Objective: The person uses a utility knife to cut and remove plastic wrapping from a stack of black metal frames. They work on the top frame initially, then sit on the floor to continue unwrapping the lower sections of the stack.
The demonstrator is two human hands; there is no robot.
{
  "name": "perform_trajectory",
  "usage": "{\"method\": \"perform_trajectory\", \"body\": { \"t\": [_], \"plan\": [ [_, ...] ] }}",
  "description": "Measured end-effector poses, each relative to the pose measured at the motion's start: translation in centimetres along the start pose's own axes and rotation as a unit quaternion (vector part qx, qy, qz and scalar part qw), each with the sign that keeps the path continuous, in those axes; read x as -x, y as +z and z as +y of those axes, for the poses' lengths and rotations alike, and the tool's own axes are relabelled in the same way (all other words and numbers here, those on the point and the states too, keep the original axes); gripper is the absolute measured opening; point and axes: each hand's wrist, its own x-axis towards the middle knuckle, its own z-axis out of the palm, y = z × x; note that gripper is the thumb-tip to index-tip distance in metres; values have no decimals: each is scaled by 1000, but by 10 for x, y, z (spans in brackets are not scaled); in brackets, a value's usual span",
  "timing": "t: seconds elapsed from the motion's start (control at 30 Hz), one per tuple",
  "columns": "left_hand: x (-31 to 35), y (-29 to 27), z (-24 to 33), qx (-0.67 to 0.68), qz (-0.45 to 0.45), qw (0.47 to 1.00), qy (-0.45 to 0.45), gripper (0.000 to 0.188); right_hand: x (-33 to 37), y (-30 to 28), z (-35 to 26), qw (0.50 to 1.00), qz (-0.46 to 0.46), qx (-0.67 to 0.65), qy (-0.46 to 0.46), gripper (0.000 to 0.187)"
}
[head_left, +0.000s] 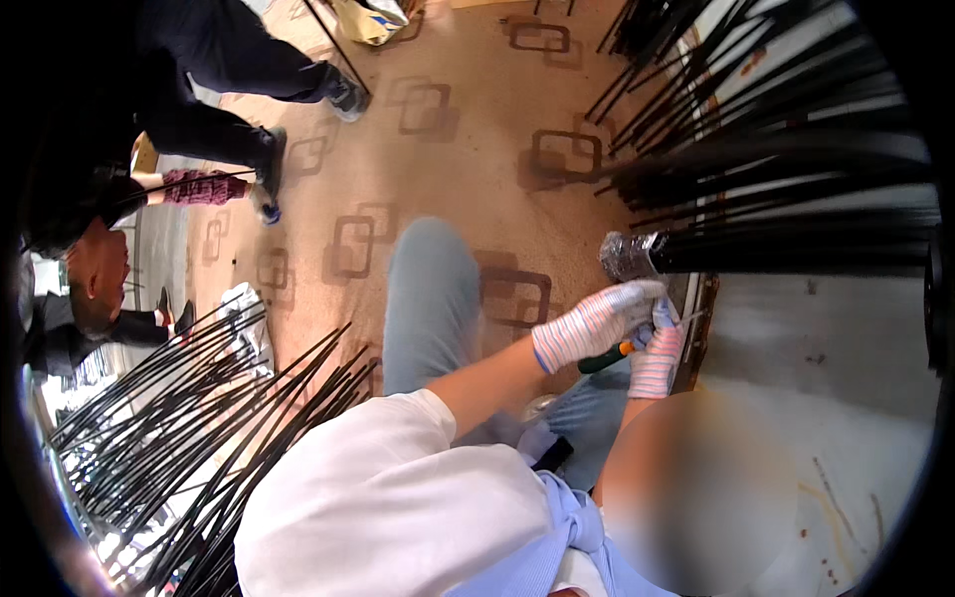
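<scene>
Both my hands wear white knit gloves with pink and blue stripes. In my right hand (657, 356) is a screwdriver-like tool (604, 359) with a dark green and orange handle. A thin metal shaft shows on the far side of that glove. My left hand (597, 320) reaches across from the left, its fingers curled and meeting the right hand's fingertips. What the left fingers pinch, if anything, is hidden. Just beyond them lies a bundle of black rods (786, 254), its near end wrapped in shiny clear film (629, 256).
More black rods (776, 159) fan across the grey table (806, 348) on my right. Another spread of rods (199, 428) lies at lower left. People in dark clothes (234, 60) are at the left. A pale bag (370, 20) lies on the patterned floor (438, 179).
</scene>
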Motion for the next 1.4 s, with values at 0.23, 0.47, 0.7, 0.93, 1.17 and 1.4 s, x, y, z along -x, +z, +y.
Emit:
{"method": "perform_trajectory", "body": {
  "t": [0.23,0.47,0.7,0.93,1.17,1.4],
  "plan": [
    [45,134,56,-217,71,973,29,34,56,44,-67,989,97,-60,94,21],
    [117,255,112,-212,58,967,129,40,117,71,-141,987,81,-19,139,21],
    [182,314,117,-10,115,968,222,45,229,125,-206,925,-199,83,312,36],
    [216,391,122,-232,160,917,281,45,299,193,-268,949,-269,100,130,34],
    [333,519,177,-440,105,881,141,34,374,255,-419,888,-423,-152,-92,38],
    [423,705,246,-635,93,365,674,54,571,230,-529,700,-494,-114,-503,30]
  ]
}}
